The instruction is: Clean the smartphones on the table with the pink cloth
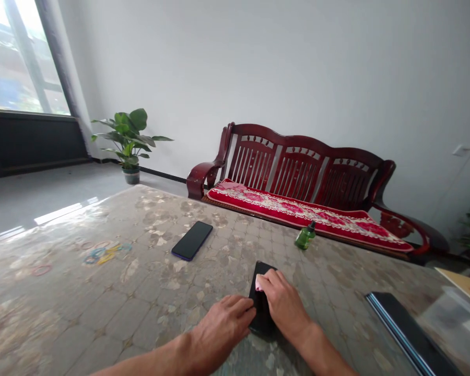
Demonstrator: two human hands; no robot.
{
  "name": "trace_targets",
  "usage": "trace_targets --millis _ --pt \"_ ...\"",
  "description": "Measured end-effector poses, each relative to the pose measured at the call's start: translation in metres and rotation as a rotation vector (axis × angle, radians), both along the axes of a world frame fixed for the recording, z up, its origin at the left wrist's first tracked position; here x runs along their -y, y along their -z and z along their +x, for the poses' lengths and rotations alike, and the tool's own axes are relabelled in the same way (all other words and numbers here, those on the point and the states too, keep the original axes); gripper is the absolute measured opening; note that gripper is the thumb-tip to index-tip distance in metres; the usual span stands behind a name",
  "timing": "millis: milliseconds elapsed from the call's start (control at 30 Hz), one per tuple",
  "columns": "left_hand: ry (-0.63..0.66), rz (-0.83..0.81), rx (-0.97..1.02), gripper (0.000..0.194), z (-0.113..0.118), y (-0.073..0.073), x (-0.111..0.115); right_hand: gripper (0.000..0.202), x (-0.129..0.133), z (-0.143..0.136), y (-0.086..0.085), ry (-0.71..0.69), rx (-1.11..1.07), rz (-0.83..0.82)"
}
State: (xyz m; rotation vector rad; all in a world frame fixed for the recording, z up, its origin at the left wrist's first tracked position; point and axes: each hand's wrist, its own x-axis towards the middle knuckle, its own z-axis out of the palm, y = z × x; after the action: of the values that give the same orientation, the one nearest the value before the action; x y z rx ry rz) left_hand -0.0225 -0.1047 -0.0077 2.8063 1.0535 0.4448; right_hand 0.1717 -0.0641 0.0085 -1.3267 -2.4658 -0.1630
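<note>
A black smartphone [261,318] lies screen up on the table in front of me. My left hand [225,321] grips its left edge with the fingers pressed together. Above the screen, my right hand [282,297] pinches a small pink cloth [259,282] against the glass; most of the cloth is hidden under the fingers. Farther back and to the left lies a second smartphone [192,240] with a blue-purple edge, apart from both hands. A small green bottle [305,238] with a dark top stands behind my right hand.
The table [141,308] has a patterned cover. Coloured rubber bands [104,254] lie at left. At right are a stack of dark flat slabs [407,329] and a clear plastic container [446,308]. Beyond the table stand a wooden bench [297,167] and a potted plant [130,141].
</note>
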Motion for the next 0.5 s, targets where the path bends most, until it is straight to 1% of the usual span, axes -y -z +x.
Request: trace_targets --millis 100,167,267,333,400,500 --pt "0.012 0.011 -0.005 0.018 0.000 0.003 -0.001 0.028 -0.001 0.001 0.001 -0.006 -0.012 -0.006" --pt "0.016 0.012 -0.018 0.017 0.000 0.004 -0.001 0.027 -0.012 -0.001 0.002 0.012 -0.010 0.011" --pt "0.021 0.010 -0.020 0.019 0.000 0.004 -0.001 0.027 -0.037 -0.007 0.001 0.060 0.004 0.055" --pt "0.015 0.006 -0.014 0.019 0.000 0.005 -0.001 0.027 -0.046 -0.011 0.000 0.075 0.007 0.073" --pt "0.011 0.004 -0.014 0.018 0.000 0.007 -0.002 0.026 -0.043 -0.012 -0.001 0.076 0.008 0.077" --pt "0.010 0.008 -0.021 0.017 0.001 0.009 -0.003 0.025 -0.020 -0.008 0.000 0.037 -0.009 0.045"
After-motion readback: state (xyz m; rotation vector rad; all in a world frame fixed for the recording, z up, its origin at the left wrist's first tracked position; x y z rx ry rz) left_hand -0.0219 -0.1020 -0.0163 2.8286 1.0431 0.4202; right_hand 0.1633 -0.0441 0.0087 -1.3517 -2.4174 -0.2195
